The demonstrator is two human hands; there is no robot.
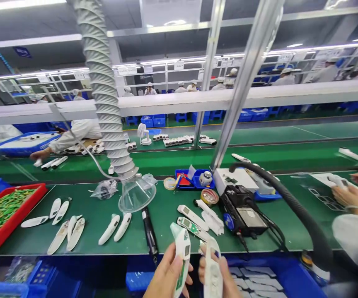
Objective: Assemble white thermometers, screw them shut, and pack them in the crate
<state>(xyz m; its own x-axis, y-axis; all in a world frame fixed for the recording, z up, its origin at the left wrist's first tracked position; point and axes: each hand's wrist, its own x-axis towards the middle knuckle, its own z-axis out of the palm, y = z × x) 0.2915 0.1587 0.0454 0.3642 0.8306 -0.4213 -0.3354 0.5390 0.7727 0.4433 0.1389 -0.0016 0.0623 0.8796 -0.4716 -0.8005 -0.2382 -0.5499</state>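
While the left hand [168, 271] clamps a white casing [184, 248] and the right hand [228, 279] a white shell [212, 271], by the surface's [85, 203] near edge, both parts look light and stiff, best held by their sides, off the fragile board [182, 274]

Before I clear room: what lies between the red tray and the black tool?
Several white casing pieces lie on the green tabletop between them, in the head view.

Our left hand [165, 273] holds a white casing [184, 239] with a green board [182, 274] (a small window [187, 250] sits above it), our right hand [227, 279] a white shell [212, 271]; ahead of us, a black screwdriver [149, 231] lies on the green bench [88, 207].
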